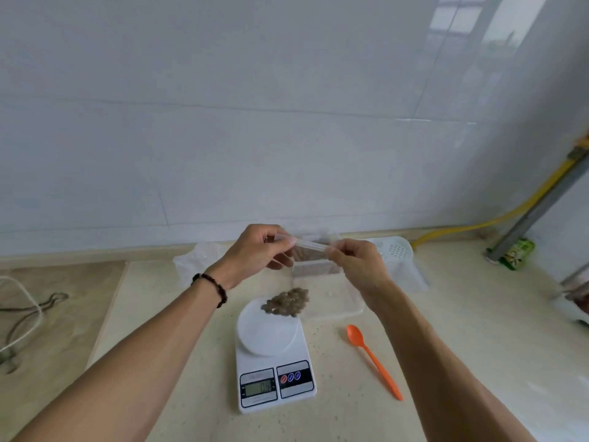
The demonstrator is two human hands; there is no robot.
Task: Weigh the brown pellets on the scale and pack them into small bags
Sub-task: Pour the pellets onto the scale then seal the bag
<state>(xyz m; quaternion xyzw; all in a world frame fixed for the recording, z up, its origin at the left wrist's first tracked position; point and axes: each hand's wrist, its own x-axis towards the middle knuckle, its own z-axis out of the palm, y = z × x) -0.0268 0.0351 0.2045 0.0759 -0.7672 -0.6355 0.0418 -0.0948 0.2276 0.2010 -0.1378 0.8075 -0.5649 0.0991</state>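
Observation:
My left hand and my right hand each pinch one end of the zip strip of a small clear bag, held level above the counter. Brown pellets sit bunched in the bag's bottom, which hangs just over the far edge of the white scale's round platform. The scale's display is lit, its digits too blurred to read. Behind the bag stands a clear container with more brown pellets, partly hidden by my hands.
An orange spoon lies right of the scale. A clear lid or tray lies behind the spoon, with a white perforated basket farther back. Crumpled clear plastic lies back left, cables far left, and a green packet by a pole.

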